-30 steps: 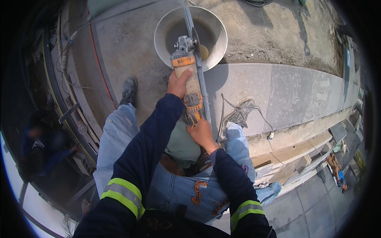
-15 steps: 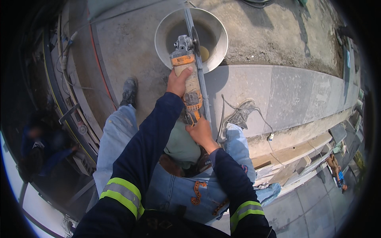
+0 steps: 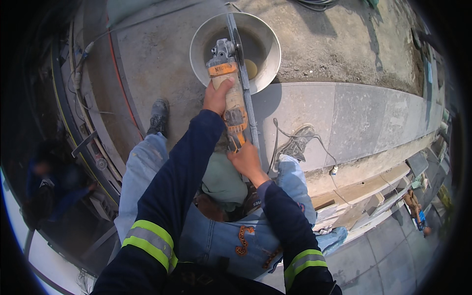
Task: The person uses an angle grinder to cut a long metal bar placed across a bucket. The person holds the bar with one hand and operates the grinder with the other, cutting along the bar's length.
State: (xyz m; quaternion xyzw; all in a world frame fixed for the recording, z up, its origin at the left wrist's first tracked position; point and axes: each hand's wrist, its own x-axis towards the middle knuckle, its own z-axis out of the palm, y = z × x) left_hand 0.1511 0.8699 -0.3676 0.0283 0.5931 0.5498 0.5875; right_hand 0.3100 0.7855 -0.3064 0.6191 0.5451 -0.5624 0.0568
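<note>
Angle grinder (image 3: 230,93) between both hands: left hand (image 3: 217,97) clamped near its head, right hand (image 3: 247,161) gripping the rear (arms extended forward)

Orange band label (image 3: 222,69) wraps the angle grinder's neck just behind the gear head, dark lettering, partly worn. Dark rectangular plate label (image 3: 235,117) sits on the yellow grinder body between the two hands, scuffed. Small patch label (image 3: 253,203) at the waist, dark with white print. No packages, signs or screens visible
</note>
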